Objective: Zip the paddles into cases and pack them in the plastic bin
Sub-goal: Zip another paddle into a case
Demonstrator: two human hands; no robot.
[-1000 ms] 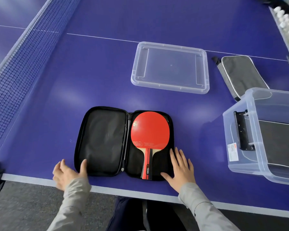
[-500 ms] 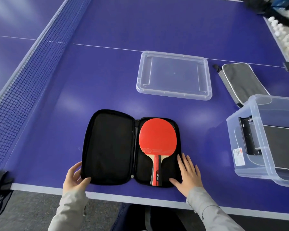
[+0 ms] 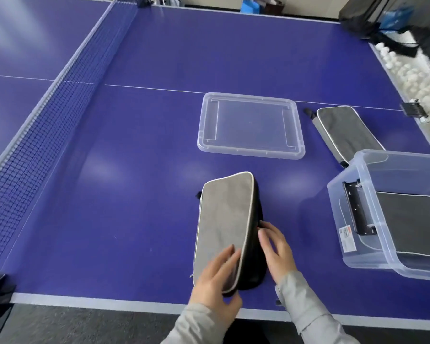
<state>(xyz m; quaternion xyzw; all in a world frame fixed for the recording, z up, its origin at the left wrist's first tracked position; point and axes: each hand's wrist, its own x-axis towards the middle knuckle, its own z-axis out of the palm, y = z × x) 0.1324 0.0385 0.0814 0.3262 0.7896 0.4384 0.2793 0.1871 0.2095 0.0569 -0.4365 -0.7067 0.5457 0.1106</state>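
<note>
Moved: case [image 3: 224, 214] lay open flat w/ red paddle showing; grey flap now swung over to the right, almost shut, paddle hidden under it. L hand went from the outer edge to the flap's near corner.
Left hand [image 3: 216, 281]: pinches near corner of flap, fingers on top, thumb under.
Right hand [image 3: 277, 249]: fingers straight, flat vs. the black lower half's right edge, holds nothing.
Key relation: case sits right in front of both hands, long axis running away from the person, leaning slightly right. Open gap faces right, so R hand is nearer to it.
Zip pull: can't tell where it is; small tab at far-left corner may be it.
Step (judgement): press flap down, then zip round.
Bin [image 3: 397, 155]: to the right, near R hand, one case [image 3: 412, 219] already inside.
Surface [image 3: 134, 194]: blue, net [image 3: 47, 125] at left; lid [image 3: 251, 125] beyond the case; spare case [image 3: 345, 130] behind bin.
Room: balls [image 3: 407, 70] heaped along far-right edge.
</note>
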